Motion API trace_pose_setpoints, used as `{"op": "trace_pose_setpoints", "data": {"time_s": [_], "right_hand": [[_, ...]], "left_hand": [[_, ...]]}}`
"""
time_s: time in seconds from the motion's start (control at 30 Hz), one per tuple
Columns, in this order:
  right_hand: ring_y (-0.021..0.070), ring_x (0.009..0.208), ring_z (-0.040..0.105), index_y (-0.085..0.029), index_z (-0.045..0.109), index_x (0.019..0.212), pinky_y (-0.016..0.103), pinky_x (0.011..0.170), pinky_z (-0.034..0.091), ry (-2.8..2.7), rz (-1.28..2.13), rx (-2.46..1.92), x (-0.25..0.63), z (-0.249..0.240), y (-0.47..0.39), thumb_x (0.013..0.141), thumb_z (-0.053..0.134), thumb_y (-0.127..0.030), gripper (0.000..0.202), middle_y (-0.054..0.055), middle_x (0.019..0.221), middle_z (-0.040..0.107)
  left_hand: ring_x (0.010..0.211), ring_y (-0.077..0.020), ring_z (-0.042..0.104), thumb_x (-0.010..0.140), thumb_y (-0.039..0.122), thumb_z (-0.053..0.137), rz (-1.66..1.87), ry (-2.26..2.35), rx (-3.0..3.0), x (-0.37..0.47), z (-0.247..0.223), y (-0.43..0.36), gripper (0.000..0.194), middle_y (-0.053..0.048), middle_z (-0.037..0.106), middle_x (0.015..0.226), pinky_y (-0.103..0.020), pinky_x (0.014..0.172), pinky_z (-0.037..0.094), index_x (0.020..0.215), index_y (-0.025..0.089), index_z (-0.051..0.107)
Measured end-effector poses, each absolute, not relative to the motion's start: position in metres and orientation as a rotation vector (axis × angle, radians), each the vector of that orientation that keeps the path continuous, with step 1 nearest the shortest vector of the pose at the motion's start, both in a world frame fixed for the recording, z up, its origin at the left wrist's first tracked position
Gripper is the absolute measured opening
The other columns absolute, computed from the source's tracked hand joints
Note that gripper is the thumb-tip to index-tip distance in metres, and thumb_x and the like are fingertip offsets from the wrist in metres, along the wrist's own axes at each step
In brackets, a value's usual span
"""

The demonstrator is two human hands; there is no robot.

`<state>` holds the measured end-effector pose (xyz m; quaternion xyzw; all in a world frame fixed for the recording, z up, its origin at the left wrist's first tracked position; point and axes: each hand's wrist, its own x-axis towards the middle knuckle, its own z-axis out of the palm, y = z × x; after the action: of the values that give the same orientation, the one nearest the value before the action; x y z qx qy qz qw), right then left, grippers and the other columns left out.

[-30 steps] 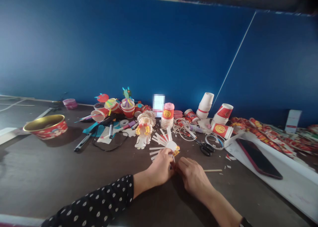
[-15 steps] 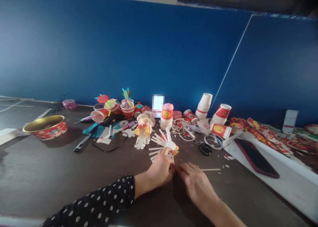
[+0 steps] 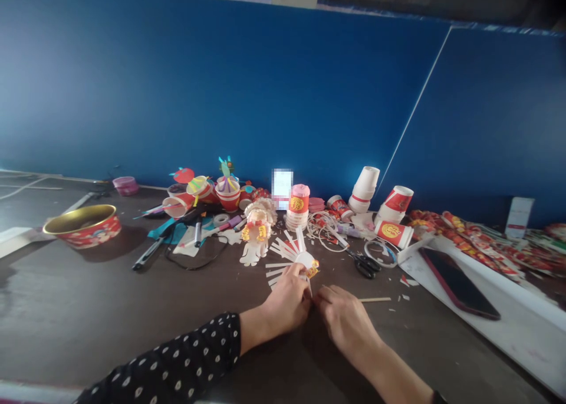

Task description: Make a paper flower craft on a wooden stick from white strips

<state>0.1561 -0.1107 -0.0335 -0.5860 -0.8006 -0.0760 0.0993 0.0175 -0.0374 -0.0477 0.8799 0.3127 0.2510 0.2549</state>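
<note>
A paper cup cut into white strips (image 3: pixel 304 259) lies spread out like a fan on the dark table, its round base in the middle and a red and yellow printed part at one side. My left hand (image 3: pixel 289 298) is closed on its near edge, with the fingers pressing strips together. Close beside it, my right hand (image 3: pixel 342 315) has its fingers drawn together near the lower strips. What sits between those fingertips is hidden. A thin pale stick (image 3: pixel 375 299) lies just past my right hand.
Black scissors (image 3: pixel 367 265) and a coil of white cord (image 3: pixel 380 253) lie beyond my right hand. A phone (image 3: pixel 460 281) rests in a white tray (image 3: pixel 508 333). Stacked cups (image 3: pixel 363 189), pens and paper crafts line the blue partition. A red-gold bowl (image 3: pixel 84 227) stands left.
My right hand has shifted slightly, its fingers drawn more tightly together by the strips. My left hand keeps its hold on the cut cup. The whole view has moved very little.
</note>
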Motion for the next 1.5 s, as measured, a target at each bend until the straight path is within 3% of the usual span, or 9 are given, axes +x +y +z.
{"op": "trace_pose_setpoints", "data": {"time_s": [0.23, 0.43, 0.67, 0.83, 0.93, 1.03, 1.17, 1.5], "right_hand": [[0.0141, 0.072, 0.051, -0.019, 0.061, 0.078, 0.027, 0.066, 0.035, -2.405, -0.260, -1.659, 0.156, -0.039, -0.110, 0.083, 0.048, -0.012, 0.016, 0.001, 0.078, 0.060], [0.0153, 0.073, 0.051, -0.019, 0.061, 0.078, 0.029, 0.066, 0.033, -2.383, -0.271, -1.733, 0.157, -0.039, -0.111, 0.083, 0.047, -0.014, 0.016, 0.002, 0.077, 0.061], [0.0174, 0.075, 0.053, -0.018, 0.062, 0.092, 0.032, 0.074, 0.033, -2.378, -0.296, -1.685, 0.157, -0.042, -0.123, 0.081, 0.047, -0.011, 0.020, 0.004, 0.082, 0.064], [0.0193, 0.087, 0.052, -0.019, 0.062, 0.098, 0.033, 0.084, 0.030, -2.364, -0.340, -1.651, 0.154, -0.043, -0.126, 0.082, 0.049, -0.009, 0.023, 0.005, 0.090, 0.065], [0.0189, 0.085, 0.052, -0.021, 0.063, 0.094, 0.033, 0.083, 0.031, -2.357, -0.380, -1.664, 0.153, -0.042, -0.123, 0.084, 0.047, -0.010, 0.022, 0.003, 0.086, 0.065], [0.0183, 0.084, 0.052, -0.020, 0.063, 0.092, 0.033, 0.082, 0.030, -2.371, -0.469, -1.667, 0.152, -0.043, -0.120, 0.083, 0.048, -0.009, 0.020, 0.003, 0.084, 0.064], [0.0176, 0.086, 0.052, -0.018, 0.063, 0.092, 0.033, 0.084, 0.029, -2.332, -0.542, -1.703, 0.151, -0.047, -0.120, 0.080, 0.055, -0.011, 0.016, 0.002, 0.084, 0.063], [0.0170, 0.087, 0.051, -0.021, 0.061, 0.097, 0.035, 0.083, 0.027, -2.281, -0.526, -1.800, 0.151, -0.048, -0.117, 0.083, 0.053, -0.016, 0.016, 0.001, 0.088, 0.062]], "left_hand": [[0.095, -0.0258, 0.049, 0.060, 0.011, 0.059, 0.618, 0.875, 2.359, 0.015, -0.038, -0.036, 0.010, -0.010, 0.052, 0.100, -0.037, 0.085, 0.043, 0.067, 0.015, 0.065], [0.099, -0.0259, 0.049, 0.060, 0.008, 0.055, 0.647, 0.888, 2.362, 0.016, -0.044, -0.034, 0.013, -0.010, 0.055, 0.102, -0.035, 0.087, 0.043, 0.061, 0.016, 0.065], [0.101, -0.0263, 0.049, 0.064, 0.012, 0.055, 0.667, 0.891, 2.358, 0.018, -0.041, -0.038, 0.012, -0.012, 0.054, 0.105, -0.035, 0.089, 0.042, 0.062, 0.015, 0.067], [0.097, -0.0265, 0.051, 0.066, 0.014, 0.056, 0.652, 0.888, 2.386, 0.016, -0.037, -0.039, 0.010, -0.012, 0.054, 0.101, -0.038, 0.089, 0.041, 0.062, 0.014, 0.066], [0.098, -0.0270, 0.050, 0.063, 0.010, 0.057, 0.633, 0.872, 2.385, 0.015, -0.036, -0.037, 0.010, -0.013, 0.052, 0.102, -0.039, 0.089, 0.041, 0.069, 0.013, 0.065], [0.095, -0.0251, 0.052, 0.056, 0.001, 0.055, 0.632, 0.862, 2.328, 0.014, -0.035, -0.032, 0.024, -0.012, 0.053, 0.099, -0.035, 0.086, 0.043, 0.076, 0.012, 0.063], [0.091, -0.0218, 0.053, 0.053, -0.007, 0.047, 0.689, 0.840, 2.282, 0.014, -0.036, -0.027, 0.030, -0.009, 0.055, 0.092, -0.031, 0.083, 0.044, 0.072, 0.012, 0.060], [0.088, -0.0206, 0.054, 0.054, -0.008, 0.044, 0.728, 0.843, 2.274, 0.015, -0.039, -0.025, 0.032, -0.008, 0.056, 0.090, -0.030, 0.081, 0.044, 0.071, 0.013, 0.060]]}}
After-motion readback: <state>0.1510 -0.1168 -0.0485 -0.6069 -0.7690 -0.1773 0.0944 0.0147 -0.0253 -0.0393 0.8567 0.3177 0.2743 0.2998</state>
